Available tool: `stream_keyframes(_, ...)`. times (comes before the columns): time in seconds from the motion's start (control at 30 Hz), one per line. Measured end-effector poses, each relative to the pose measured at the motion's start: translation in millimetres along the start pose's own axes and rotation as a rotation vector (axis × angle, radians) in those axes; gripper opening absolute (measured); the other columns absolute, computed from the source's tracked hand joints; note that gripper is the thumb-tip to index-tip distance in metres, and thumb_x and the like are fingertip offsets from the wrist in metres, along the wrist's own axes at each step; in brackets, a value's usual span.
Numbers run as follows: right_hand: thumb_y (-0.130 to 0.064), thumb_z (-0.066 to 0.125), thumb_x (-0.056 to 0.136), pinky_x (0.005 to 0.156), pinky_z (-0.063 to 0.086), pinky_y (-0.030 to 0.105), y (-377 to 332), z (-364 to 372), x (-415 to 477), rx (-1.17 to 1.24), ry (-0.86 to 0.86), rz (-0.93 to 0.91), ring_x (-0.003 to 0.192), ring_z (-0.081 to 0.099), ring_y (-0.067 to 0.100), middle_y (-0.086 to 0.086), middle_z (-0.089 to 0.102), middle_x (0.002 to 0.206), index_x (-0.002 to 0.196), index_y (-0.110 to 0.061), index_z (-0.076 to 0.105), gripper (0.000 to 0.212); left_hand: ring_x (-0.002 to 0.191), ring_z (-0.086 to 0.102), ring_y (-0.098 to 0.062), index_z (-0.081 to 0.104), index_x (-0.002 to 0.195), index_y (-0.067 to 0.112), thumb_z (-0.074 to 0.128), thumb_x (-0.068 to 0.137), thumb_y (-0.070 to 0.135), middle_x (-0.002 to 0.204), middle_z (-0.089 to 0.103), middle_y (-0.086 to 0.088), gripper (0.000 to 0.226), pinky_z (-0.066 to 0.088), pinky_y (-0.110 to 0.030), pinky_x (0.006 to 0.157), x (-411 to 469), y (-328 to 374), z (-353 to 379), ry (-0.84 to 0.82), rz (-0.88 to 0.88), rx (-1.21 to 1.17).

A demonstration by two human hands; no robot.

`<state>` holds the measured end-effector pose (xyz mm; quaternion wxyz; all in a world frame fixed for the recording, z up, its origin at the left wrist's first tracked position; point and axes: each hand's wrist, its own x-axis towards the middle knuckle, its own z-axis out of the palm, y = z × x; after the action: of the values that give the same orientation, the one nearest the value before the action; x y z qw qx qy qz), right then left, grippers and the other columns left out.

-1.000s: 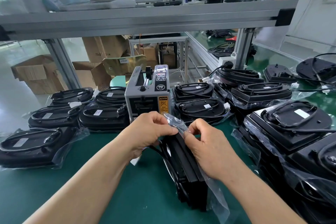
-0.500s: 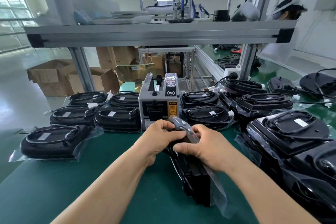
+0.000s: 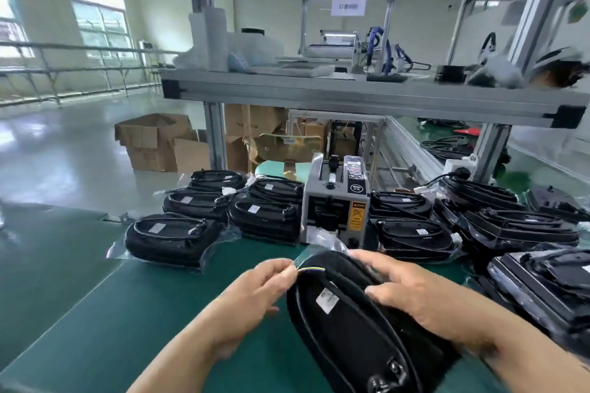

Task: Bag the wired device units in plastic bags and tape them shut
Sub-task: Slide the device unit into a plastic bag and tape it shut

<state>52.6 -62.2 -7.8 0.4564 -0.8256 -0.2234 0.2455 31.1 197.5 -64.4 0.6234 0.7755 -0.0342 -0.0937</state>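
Though already inside its clear bag (image 3: 314, 250), not taped yet: black unit (image 3: 351, 332) flat on the green table (image 3: 95, 313), close in, cord looped on top. Left hand (image 3: 255, 293) curled, thumb and forefinger pinching the bag's open edge right beside the coloured wire ends (image 3: 311, 269). Right hand (image 3: 412, 290) over the far side of the unit, fingers bent down around its rim, pinning it in place. Tape machine (image 3: 335, 210) just beyond, sealed units (image 3: 172, 239) packed close on either side of it. Trouble to watch for, by the look of things: wire ends poking out and getting trapped under the fold; thin film tearing on too hard a tug; flap springing open if released ahead of the tape; unit sliding on the smooth table with the right hand lifted; a reach for the machine nudging the packed row
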Motion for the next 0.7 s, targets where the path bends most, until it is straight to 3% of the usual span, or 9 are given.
stream_keyframes(0.1,-0.032,0.052,0.093,0.102,0.051,0.038,-16.8,12.4,14.5,0.164,-0.129,-0.048,0.117,0.066,0.019,-0.013,0.067,0.128,0.137,-0.051,0.046,0.048,0.112,0.063,-0.029,0.067,0.125,0.015,0.060,0.088,0.054,0.127,0.064,-0.021,0.055,0.051,-0.045,0.095,-22.1,-5.6,-17.5,-0.111,0.050,-0.256)
stream_keyframes(0.23,-0.033,0.056,0.098,0.104,0.050,0.040,-22.6,25.3,50.4,0.386,-0.218,-0.098,0.125,0.061,0.026,0.005,0.063,0.137,0.143,-0.032,0.048,0.046,0.091,0.066,-0.025,0.073,0.112,0.010,0.072,0.079,0.055,0.111,0.071,-0.024,0.056,0.056,-0.038,0.078,-30.2,-7.0,-41.6,0.140,0.102,-0.334)
stream_keyframes(0.37,-0.064,0.040,0.087,0.099,0.052,0.049,-26.5,23.8,81.6,0.854,0.009,-0.089,0.120,0.064,0.030,0.015,0.064,0.133,0.140,-0.017,0.046,0.071,0.084,0.067,-0.026,0.076,0.105,0.008,0.068,0.074,0.049,0.104,0.075,-0.018,0.052,0.053,-0.038,0.073,-20.6,-3.4,-81.1,0.388,0.074,-0.497)
stream_keyframes(0.43,-0.069,0.037,0.080,0.095,0.054,0.049,-24.2,36.1,92.9,0.847,0.114,-0.067,0.117,0.066,0.028,0.012,0.064,0.133,0.140,-0.020,0.048,0.078,0.080,0.065,-0.025,0.073,0.107,0.006,0.065,0.081,0.046,0.101,0.075,-0.012,0.048,0.053,-0.041,0.077,-5.6,-0.8,-107.9,0.509,0.045,-0.587)
stream_keyframes(0.5,-0.076,0.044,0.078,0.087,0.058,0.043,-25.6,60.9,104.6,0.776,0.136,-0.119,0.116,0.067,0.021,0.002,0.061,0.138,0.142,-0.035,0.044,0.076,0.078,0.065,-0.022,0.069,0.105,0.013,0.065,0.089,0.044,0.098,0.072,-0.009,0.036,0.056,-0.043,0.081,15.7,4.1,-135.5,0.607,0.008,-0.650)
stream_keyframes(0.53,-0.080,0.052,0.076,0.086,0.059,0.040,-30.9,73.7,111.3,0.727,0.162,-0.148,0.116,0.066,0.014,-0.007,0.056,0.141,0.142,-0.045,0.040,0.076,0.075,0.066,-0.021,0.066,0.104,0.016,0.065,0.090,0.045,0.095,0.072,-0.007,0.032,0.060,-0.042,0.078,28.4,7.2,-148.5,0.646,-0.007,-0.665)
stream_keyframes(0.6,-0.083,0.063,0.068,0.094,0.056,0.036,-46.7,91.6,130.5,0.606,0.241,-0.198,0.110,0.064,-0.004,-0.032,0.050,0.134,0.138,-0.064,0.028,0.080,0.065,0.070,-0.017,0.063,0.099,0.016,0.065,0.091,0.047,0.081,0.074,-0.003,0.031,0.062,-0.033,0.057,56.6,15.1,-169.2,0.699,-0.029,-0.660)
stream_keyframes(0.67,-0.075,0.065,0.070,0.107,0.049,0.038,-58.5,96.9,159.9,0.511,0.300,-0.215,0.103,0.063,-0.013,-0.049,0.052,0.119,0.144,-0.064,0.014,0.091,0.062,0.070,-0.014,0.064,0.097,0.017,0.064,0.091,0.049,0.079,0.074,-0.002,0.032,0.056,-0.025,0.046,88.0,22.5,-181.9,0.701,-0.053,-0.624)
stream_keyframes(0.7,-0.066,0.066,0.077,0.111,0.045,0.039,-62.3,96.0,177.4,0.488,0.350,-0.213,0.108,0.064,-0.008,-0.046,0.051,0.126,0.151,-0.055,0.010,0.093,0.065,0.070,-0.015,0.065,0.098,0.017,0.064,0.091,0.049,0.083,0.075,-0.004,0.033,0.056,-0.024,0.047,104.9,25.4,-186.1,0.686,-0.059,-0.607)
